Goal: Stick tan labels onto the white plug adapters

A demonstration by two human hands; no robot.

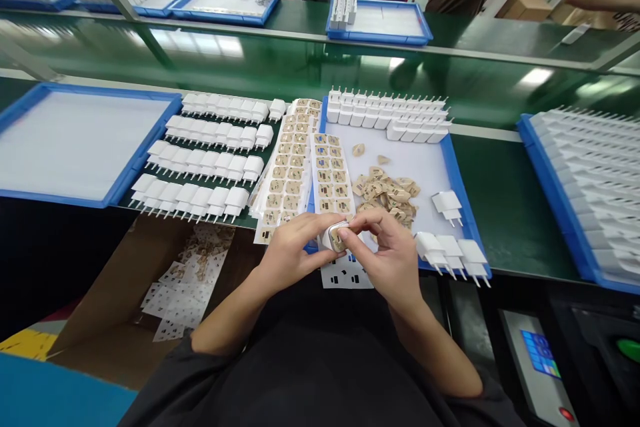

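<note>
Between my two hands, over the front edge of the bench, is a white plug charger [327, 238] with a tan sticker [337, 237] on its end face. My left hand [290, 250] is closed round the charger's side. The thumb and forefinger of my right hand [387, 257] press on the sticker. Just beyond lies a sheet of tan stickers [331, 177], its near end partly hidden by my hands. A thicker stack of sticker sheets [287, 173] lies to its left. Loose tan sticker pieces [387, 193] are heaped beyond my right hand.
A blue-rimmed tray [463, 193] holds upright chargers [385, 110] at its back and several lying near its right front. Rows of chargers [200, 163] lie left, beside another blue tray [113, 197]. A full tray [590, 193] stands right. Below left, a cardboard box [110, 300] holds scrap sheets.
</note>
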